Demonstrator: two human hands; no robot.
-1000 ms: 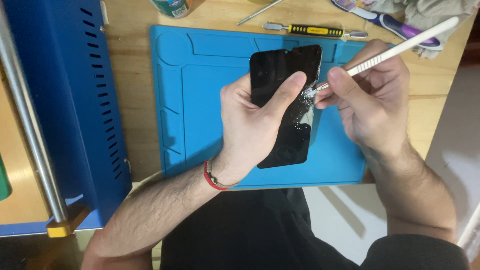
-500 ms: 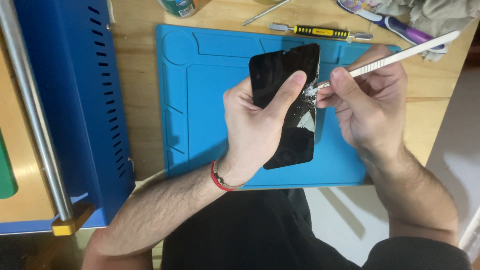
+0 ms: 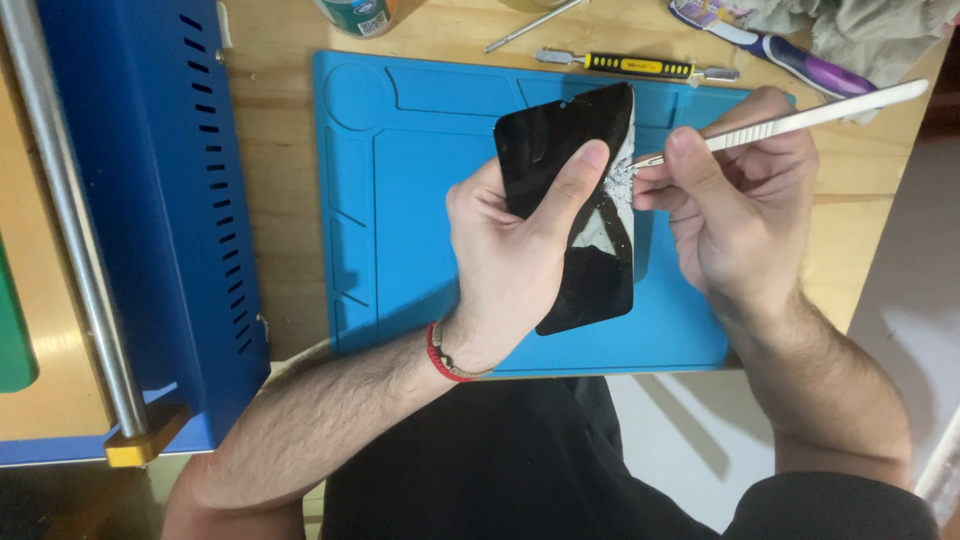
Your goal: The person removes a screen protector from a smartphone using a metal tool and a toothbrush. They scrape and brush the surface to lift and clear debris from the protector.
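Observation:
My left hand (image 3: 515, 255) grips a black phone screen (image 3: 590, 290) with a cracked, whitish patch along its right edge, held over a blue silicone work mat (image 3: 420, 180). The thumb lies across the glass near the damage. My right hand (image 3: 745, 205) holds a thin white-handled scalpel-like tool (image 3: 810, 115), its tip touching the cracked patch at the screen's right edge. A red band circles my left wrist.
A blue metal case (image 3: 150, 200) with a steel bar (image 3: 70, 230) stands at the left. Beyond the mat lie a yellow-and-black screwdriver (image 3: 635, 65), a metal rod (image 3: 530, 25), a purple toothbrush (image 3: 760, 40), a grey cloth (image 3: 860, 30) and a jar (image 3: 355, 12).
Both hands and the screen have stayed nearly in place; the tool tip has kept working at the cracked edge with only slight shifts.

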